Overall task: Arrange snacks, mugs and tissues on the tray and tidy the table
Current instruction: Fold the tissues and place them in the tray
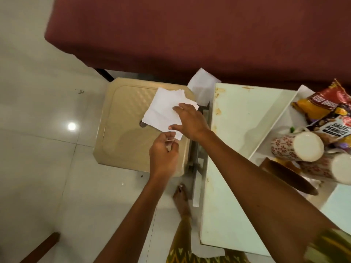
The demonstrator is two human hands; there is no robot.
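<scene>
Tissues (pixel 163 109) lie in a loose, overlapping pile on the beige plastic stool (pixel 121 130) just beside the white table (pixel 237 130), not yet on the tray (pixel 284 126). Your right hand (pixel 190 120) rests flat on the pile with fingers straight and spread, holding nothing, only pressing the sheets down. Your left hand (pixel 163 154) has its fingers curled in, and its thumb and fingertips pinch the near corner of the pile.

Expect this paper to be almost weightless, limp and easy to tear or crease. It will likely slide sheet over sheet and flutter if you lift it by one corner. You would do better to square the edges under the flat hand, then take the whole pile by one side, thumb on top and fingers beneath, so it travels as one piece.

Counting: the pile shows several stepped edges, but you cannot tell the exact number of sheets. One loose sheet (pixel 203 88) hangs apart from it, caught in the gap between the stool's far corner and the table, and it will want its own pick. On the tray lie two patterned mugs, one (pixel 298 147) nearer the stool and one (pixel 326 168) toward the frame's edge, both on their sides. Behind them sit two snack packets you can make out plainly, a red and orange one (pixel 321 105) and a salted peanuts packet (pixel 336 126); any more are cut off by the frame.
</scene>
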